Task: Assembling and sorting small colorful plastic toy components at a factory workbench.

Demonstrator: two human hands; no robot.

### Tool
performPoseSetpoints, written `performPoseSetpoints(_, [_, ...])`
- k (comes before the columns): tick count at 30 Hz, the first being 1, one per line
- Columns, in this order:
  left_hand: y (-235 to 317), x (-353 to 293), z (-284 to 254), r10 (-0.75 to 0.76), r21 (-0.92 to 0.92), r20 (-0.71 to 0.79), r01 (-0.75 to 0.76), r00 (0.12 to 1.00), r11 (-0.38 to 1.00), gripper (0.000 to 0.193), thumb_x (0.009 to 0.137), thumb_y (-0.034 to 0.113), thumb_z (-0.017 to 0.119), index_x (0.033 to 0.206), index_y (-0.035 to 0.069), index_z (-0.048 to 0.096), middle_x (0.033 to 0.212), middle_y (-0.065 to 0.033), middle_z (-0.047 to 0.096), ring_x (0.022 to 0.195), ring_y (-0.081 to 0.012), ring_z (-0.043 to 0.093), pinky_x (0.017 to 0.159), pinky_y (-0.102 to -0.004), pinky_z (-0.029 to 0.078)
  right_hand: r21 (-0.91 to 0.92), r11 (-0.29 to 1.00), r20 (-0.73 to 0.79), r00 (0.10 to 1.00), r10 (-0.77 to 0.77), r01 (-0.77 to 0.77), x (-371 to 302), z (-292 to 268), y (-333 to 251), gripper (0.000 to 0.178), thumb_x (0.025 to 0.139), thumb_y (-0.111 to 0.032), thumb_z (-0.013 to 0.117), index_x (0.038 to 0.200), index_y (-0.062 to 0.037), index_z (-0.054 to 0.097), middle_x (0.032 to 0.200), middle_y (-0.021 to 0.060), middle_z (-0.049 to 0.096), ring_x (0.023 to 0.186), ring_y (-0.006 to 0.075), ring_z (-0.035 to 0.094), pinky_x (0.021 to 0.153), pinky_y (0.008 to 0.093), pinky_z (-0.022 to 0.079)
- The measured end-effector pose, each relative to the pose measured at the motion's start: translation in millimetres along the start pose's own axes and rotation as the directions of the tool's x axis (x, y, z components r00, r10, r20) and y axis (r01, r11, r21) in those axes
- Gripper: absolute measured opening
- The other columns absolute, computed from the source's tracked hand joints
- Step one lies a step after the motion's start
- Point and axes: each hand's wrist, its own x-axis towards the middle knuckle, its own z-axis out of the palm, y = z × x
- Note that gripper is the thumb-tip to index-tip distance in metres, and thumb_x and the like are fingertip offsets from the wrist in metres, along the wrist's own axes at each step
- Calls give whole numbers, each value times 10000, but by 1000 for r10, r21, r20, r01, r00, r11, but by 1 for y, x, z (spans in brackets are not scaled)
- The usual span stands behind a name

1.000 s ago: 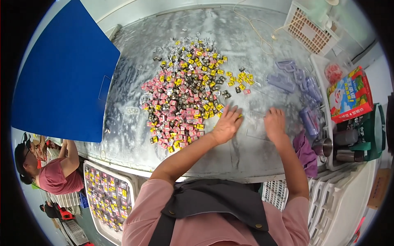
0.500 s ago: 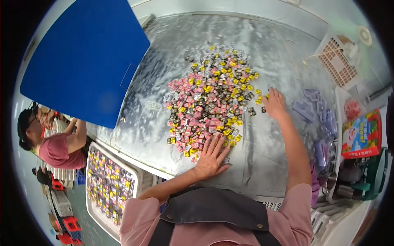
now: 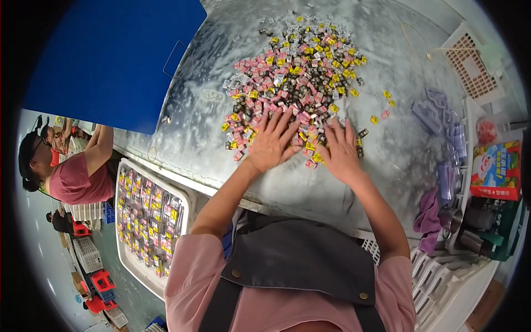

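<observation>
A wide heap of small square wrapped pieces (image 3: 301,77) in pink, yellow, black and white lies on the grey metal table (image 3: 207,119). My left hand (image 3: 271,145) rests palm down on the near left part of the heap, its fingers spread among the pieces. Beside it, my right hand (image 3: 341,154) is laid flat over the near right edge, with fingers stretched forward and pieces around them. Neither hand grips anything visible. What lies beneath the palms is hidden. A few loose yellow and pink pieces (image 3: 375,119) sit apart, right of the heap.
A white tray (image 3: 188,213) of packed rows of similar pieces stands left of me. A blue panel (image 3: 110,61) covers the far left, near a co-worker (image 3: 83,177). Clear plastic pieces (image 3: 428,116), a white basket (image 3: 470,63), a purple cloth (image 3: 427,218) and a colourful box (image 3: 496,169) are rightward.
My right hand has come in from the heap's right side to its near edge, next to my left hand. Some pieces on the right now lie scattered. The whole view has shifted.
</observation>
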Motion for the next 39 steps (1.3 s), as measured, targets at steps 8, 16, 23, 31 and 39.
performPoseSetpoints(8, [47, -20, 9, -72, -89, -32, 69, 997, 994, 525, 954, 384, 551, 1399, 112, 495, 1499, -213, 371, 1413, -433, 285, 1160, -620, 146, 209, 958, -178, 971, -161, 197, -29, 6, -13, 398, 914, -216, 616, 1231, 18, 567, 1399, 220, 457, 1307, 410, 404, 1096, 492, 334])
performPoseSetpoints(16, [4, -26, -12, -133, -258, -175, 84, 976, 962, 442, 923, 242, 607, 1311, 44, 534, 1392, -199, 463, 1319, -400, 411, 1139, -557, 270, 301, 946, -336, 942, -13, 120, 40, -7, 21, 353, 925, -150, 613, 1230, 15, 551, 1257, 207, 575, 1166, 379, 546, 1011, 424, 430])
performPoseSetpoints(23, [-91, 56, -27, -409, -339, -267, 313, 872, 887, 338, 950, 233, 598, 1161, -29, 631, 1206, -237, 593, 1155, -412, 531, 1016, -452, 417, 426, 901, -285, 932, 223, -85, 124, -16, 86, 403, 935, -207, 620, 1274, 6, 574, 1164, 180, 673, 1045, 267, 652, 907, 360, 503])
performPoseSetpoints(31, [-191, 207, 16, -487, -396, -126, 406, 864, 824, 471, 926, 360, 577, 1116, -63, 658, 1046, -282, 650, 985, -441, 627, 904, -475, 483, 286, 942, -217, 945, 244, -177, 244, -37, 170, 459, 922, -249, 629, 1285, 22, 557, 1227, 200, 643, 1085, 297, 639, 930, 386, 498])
performPoseSetpoints(39, [-238, 281, 71, -385, -243, -92, 355, 918, 903, 447, 922, 332, 597, 1158, -48, 620, 1005, -284, 646, 960, -461, 611, 879, -507, 479, 218, 943, -53, 961, 270, -252, 325, -27, 169, 467, 924, -288, 592, 1256, 38, 570, 1245, 254, 589, 1160, 404, 561, 1010, 444, 439])
